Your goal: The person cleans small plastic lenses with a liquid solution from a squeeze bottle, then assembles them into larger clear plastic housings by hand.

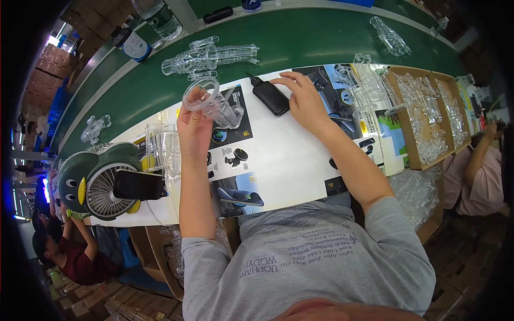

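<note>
My left hand (194,128) is closed around a clear plastic part (220,108), raised over the left side of the printed work surface. A round open ring forms its upper end, and a narrower piece sticks out to the right. Just right of centre lies a small black bottle (271,97) with a thin pointed nozzle toward the far left. Beside it is my right hand (307,102), fingers spread and curved near the bottle's right side; whether they touch it I cannot tell. Nothing shows gripped in that hand.
A green penguin-shaped fan (72,179) stands left, a dark phone (138,185) before it. Clear assemblies (209,58) lie on the green table (300,37). Cardboard trays (412,123) of clear parts sit right. A water bottle (160,21) stands far left. Co-workers sit on both sides.
</note>
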